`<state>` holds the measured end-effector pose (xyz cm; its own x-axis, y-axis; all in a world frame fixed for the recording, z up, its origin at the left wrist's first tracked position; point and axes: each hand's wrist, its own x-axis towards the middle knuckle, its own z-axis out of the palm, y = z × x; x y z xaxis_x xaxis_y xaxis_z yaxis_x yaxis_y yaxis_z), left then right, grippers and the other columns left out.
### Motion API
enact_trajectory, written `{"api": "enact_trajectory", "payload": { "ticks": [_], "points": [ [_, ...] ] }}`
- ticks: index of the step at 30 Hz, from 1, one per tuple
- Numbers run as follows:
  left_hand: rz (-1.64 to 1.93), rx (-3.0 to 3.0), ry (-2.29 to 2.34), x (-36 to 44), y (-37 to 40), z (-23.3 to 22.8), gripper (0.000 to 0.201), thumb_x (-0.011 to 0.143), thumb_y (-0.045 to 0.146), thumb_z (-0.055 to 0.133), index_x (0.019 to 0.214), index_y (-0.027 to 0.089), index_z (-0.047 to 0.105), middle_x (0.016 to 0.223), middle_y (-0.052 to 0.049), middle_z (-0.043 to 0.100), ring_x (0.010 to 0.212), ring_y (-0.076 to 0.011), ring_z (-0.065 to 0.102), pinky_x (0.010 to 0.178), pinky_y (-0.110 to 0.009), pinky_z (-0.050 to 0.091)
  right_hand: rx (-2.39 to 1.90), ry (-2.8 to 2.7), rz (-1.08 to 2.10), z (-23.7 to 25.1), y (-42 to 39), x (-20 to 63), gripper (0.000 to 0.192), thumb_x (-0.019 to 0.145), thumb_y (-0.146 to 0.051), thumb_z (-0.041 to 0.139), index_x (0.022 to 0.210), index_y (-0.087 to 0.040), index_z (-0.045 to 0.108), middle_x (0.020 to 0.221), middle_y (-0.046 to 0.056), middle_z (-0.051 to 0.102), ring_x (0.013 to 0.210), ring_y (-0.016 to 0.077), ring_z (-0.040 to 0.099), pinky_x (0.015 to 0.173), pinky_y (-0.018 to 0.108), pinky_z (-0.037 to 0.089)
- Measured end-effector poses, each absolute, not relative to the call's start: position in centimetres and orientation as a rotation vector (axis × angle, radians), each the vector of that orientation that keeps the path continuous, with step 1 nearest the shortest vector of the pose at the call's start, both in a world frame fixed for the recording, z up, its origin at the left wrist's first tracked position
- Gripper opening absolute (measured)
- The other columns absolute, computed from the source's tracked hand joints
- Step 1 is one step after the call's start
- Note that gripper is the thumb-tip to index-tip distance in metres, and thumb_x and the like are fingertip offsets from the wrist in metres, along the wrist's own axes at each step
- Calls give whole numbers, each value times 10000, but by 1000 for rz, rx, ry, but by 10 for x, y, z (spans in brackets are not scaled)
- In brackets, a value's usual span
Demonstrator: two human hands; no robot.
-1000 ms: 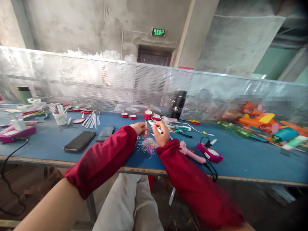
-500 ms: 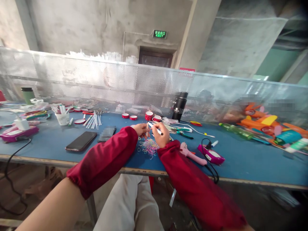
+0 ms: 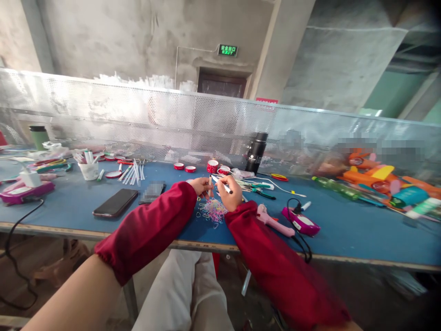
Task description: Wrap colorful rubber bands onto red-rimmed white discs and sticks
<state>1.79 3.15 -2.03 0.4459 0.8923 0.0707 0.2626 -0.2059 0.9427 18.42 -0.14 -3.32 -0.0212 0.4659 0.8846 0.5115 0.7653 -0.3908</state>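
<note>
My left hand [image 3: 200,186] pinches a small light wooden stick [image 3: 210,186], held upright above the table. My right hand [image 3: 231,194] grips a white marker [image 3: 215,179] with a black end; its tip points at the top of the stick, and I cannot tell if they touch. Below both hands lies a loose pile of small coloured rubber bands [image 3: 214,210]. Just right of my right sleeve rests a pink glue gun [image 3: 277,224].
The blue table [image 3: 347,230] also carries a phone [image 3: 116,202], a cup of pens [image 3: 88,170], white sticks [image 3: 130,174], red tape rolls [image 3: 212,166], green-handled pliers [image 3: 263,192], a black bottle [image 3: 257,152], a purple power strip [image 3: 301,221] and orange toys [image 3: 379,177]. Behind stands a perforated metal screen [image 3: 148,122].
Both hands keep nearly the same place, with the marker tip still by the top of the stick. The whole view has shifted very slightly.
</note>
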Motion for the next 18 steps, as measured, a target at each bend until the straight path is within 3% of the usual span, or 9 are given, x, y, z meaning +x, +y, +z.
{"api": "enact_trajectory", "payload": {
  "ticks": [4,7,9,13,18],
  "points": [
    [957,1694,990,14,16,-18,296,813,329,728,1027,141,650,770,-63,717,673,-164,682,635,-260,533,-823,-1538,-86,-36,7,189,154,922,-359,539,911,-233,627,844,40,700,785,207,654,754,337,508],
    [1034,1669,980,7,4,-20,354,827,380,708,1138,218,660,874,-54,735,865,-185,699,777,-289,556,-843,-1533,-114,-38,14,193,235,955,-414,496,974,-238,651,910,50,726,823,214,673,768,343,515],
    [1063,1652,972,5,1,-19,326,843,403,687,1125,241,660,870,-47,733,869,-176,700,765,-286,558,-863,-1553,-85,-41,18,195,292,974,-449,457,971,-238,659,874,41,737,758,199,679,718,325,517],
    [1050,1649,957,10,8,-12,221,864,373,669,926,163,647,748,-50,699,675,-139,683,615,-229,524,-918,-1561,-26,-46,25,197,356,975,-506,430,938,-232,655,769,26,732,610,174,647,607,290,488],
    [1001,1556,978,23,25,2,179,976,251,469,862,131,540,758,-33,671,569,-84,643,529,-169,472,-986,-1541,3,-48,27,198,299,977,-472,432,969,-241,622,747,4,731,574,174,637,590,288,468]
  ]
}}
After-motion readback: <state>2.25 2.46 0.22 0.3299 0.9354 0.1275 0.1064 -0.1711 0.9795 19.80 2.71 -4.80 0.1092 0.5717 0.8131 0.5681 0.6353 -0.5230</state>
